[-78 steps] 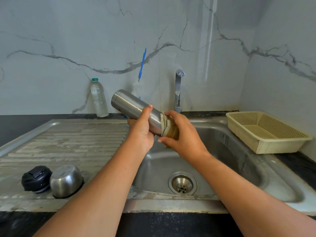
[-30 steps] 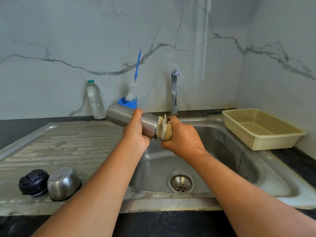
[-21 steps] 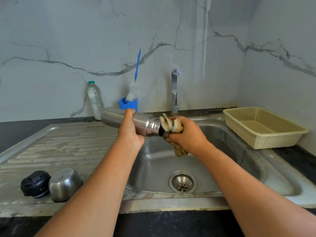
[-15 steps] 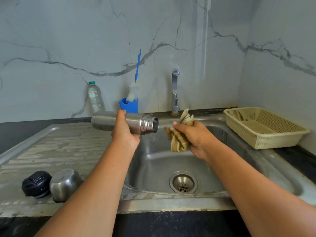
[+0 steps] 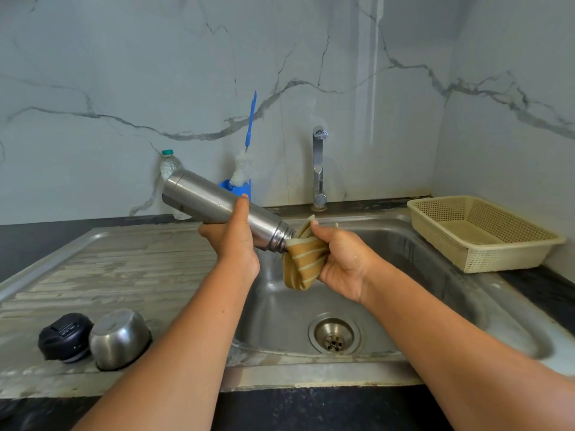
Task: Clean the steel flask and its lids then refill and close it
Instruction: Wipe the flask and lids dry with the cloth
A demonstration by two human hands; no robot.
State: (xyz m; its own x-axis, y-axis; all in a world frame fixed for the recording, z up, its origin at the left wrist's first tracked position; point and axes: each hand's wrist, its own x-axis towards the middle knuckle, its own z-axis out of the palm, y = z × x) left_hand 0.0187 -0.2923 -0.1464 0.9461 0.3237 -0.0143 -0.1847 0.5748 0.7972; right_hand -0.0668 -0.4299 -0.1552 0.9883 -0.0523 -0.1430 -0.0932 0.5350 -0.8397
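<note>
My left hand [image 5: 235, 244] grips the steel flask [image 5: 208, 202] round its middle, above the sink's left edge. The flask is tilted, base up to the left, open threaded mouth down to the right. My right hand [image 5: 343, 262] holds a mustard cloth with pale stripes [image 5: 303, 264] against the flask's mouth. The black inner lid [image 5: 63, 335] and the steel cup lid [image 5: 119, 337] sit side by side on the draining board at the lower left, the cup lid upside down.
The sink basin [image 5: 435, 275] with its drain [image 5: 334, 335] lies below the hands. A tap [image 5: 319, 169] stands at the back wall. A blue holder with a bottle brush [image 5: 242, 169] and a plastic water bottle [image 5: 169, 164] stand behind the flask. A cream basket [image 5: 479, 231] sits right.
After the cloth came away from the flask's mouth, the flask tipped from level to mouth-down and my right hand brought the cloth back against the mouth.
</note>
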